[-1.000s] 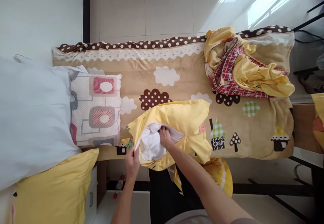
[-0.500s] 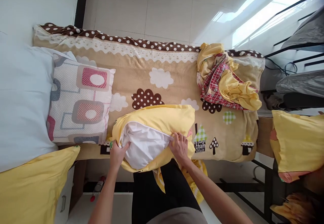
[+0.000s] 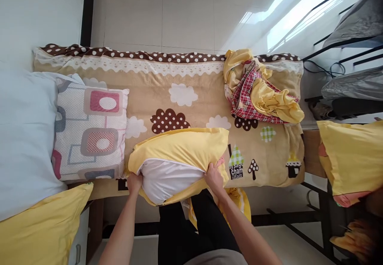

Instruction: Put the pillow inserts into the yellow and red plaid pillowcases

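A yellow pillowcase (image 3: 182,145) lies across the near edge of the bed and my lap. Its long opening gapes, and a white pillow (image 3: 170,179) shows inside. My left hand (image 3: 134,183) is closed on the left end of the opening. At the right end, my right hand (image 3: 214,177) grips the pillowcase edge, fingers curled over the cloth. Between the two hands the opening's rim is drawn fairly straight. Parts of the fingers of both hands are hidden by the fabric.
The bed has a tan patterned blanket (image 3: 143,81). A patterned pillow (image 3: 91,133) and a white bedding pile (image 3: 24,133) lie left. Crumpled yellow and red checked cloth (image 3: 266,93) sits far right. Yellow pillows (image 3: 38,221) flank both sides. Metal racks (image 3: 353,41) stand right.
My hands have tightened their hold at the two ends, and the opening is narrower and straighter. The white pillow looks flatter and smoother. The view has shifted slightly.
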Demonstrator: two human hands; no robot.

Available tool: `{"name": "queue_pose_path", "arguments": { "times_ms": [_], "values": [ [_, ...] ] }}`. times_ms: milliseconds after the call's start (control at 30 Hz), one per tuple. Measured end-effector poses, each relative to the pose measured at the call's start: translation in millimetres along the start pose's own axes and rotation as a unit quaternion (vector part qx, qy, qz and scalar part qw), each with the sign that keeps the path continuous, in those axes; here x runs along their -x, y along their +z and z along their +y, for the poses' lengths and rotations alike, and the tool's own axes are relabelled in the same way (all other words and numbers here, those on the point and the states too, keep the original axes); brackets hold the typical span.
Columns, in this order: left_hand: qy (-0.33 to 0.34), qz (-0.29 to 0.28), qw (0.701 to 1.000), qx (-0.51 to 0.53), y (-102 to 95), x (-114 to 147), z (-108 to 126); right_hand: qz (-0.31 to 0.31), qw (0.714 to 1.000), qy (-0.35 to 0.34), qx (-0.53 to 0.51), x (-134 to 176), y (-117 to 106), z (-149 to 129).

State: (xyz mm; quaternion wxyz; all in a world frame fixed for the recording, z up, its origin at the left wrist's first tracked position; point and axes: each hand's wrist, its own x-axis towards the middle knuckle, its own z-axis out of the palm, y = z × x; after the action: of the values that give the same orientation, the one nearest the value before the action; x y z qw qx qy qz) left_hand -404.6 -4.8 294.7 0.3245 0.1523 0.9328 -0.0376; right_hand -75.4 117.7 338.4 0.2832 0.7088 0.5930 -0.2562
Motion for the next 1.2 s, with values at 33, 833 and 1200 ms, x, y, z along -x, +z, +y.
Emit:
{"name": "queue_pose_path", "arguments": {
  "times_ms": [33, 833, 1200],
  "values": [
    [0.009, 0.009, 1.0, 0.004, -4.9, 9.3, -2.8, -0.006, 1.0, -0.018, 0.009, 2.6, -10.3, 9.2],
    [0.123, 0.194, 0.962, 0.148, 4.5, 95.9, -26.8, 0.354, 0.9, -0.221, -0.123, 63.6, -9.4, 117.9],
    [0.229, 0.242, 0.939, 0.081, -2.8, 78.1, 8.2, 0.329, 0.92, -0.192, -0.096, 12.5, -8.4, 124.0]
  ]
}}
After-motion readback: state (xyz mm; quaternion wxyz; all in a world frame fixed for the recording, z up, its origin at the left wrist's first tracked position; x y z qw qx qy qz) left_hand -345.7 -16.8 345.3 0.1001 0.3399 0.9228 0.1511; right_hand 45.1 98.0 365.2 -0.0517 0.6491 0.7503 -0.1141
